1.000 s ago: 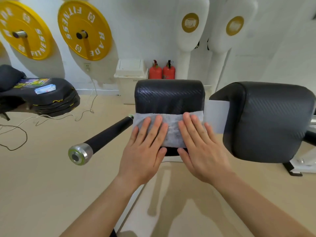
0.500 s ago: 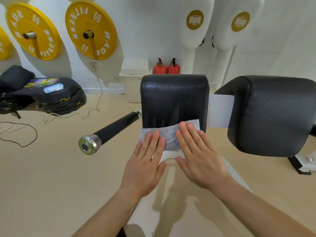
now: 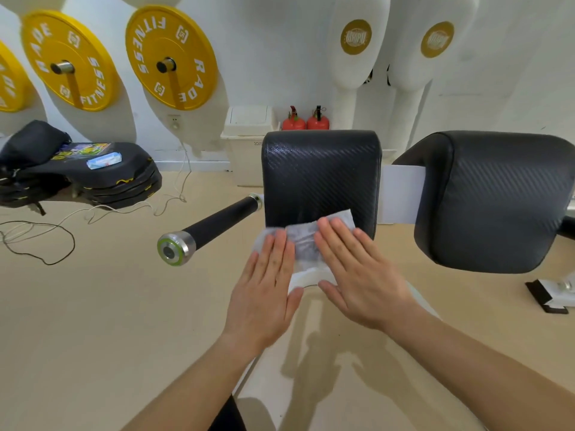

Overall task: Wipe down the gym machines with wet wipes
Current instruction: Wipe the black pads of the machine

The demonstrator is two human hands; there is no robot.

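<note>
A white wet wipe (image 3: 303,241) lies spread over the near lower edge of a black textured machine pad (image 3: 320,175). My left hand (image 3: 264,290) presses the wipe's left part with straight fingers. My right hand (image 3: 357,272) lies flat on its right part, fingers straight and together. A second, larger black pad (image 3: 497,200) stands to the right, joined by a white bracket (image 3: 401,194). A black handle bar (image 3: 214,228) with a silver end cap sticks out to the left of the pad.
Yellow weight plates (image 3: 171,57) hang on the white wall. A stack of black mats (image 3: 93,175) with a wipes packet (image 3: 104,160) sits at left, cables (image 3: 46,237) on the floor. A white bin (image 3: 245,141) and two red extinguishers (image 3: 306,121) stand behind.
Both hands have slid the wipe down the pad's face, from its middle to its lower edge. The wipe is now more crumpled and hangs partly off the pad.
</note>
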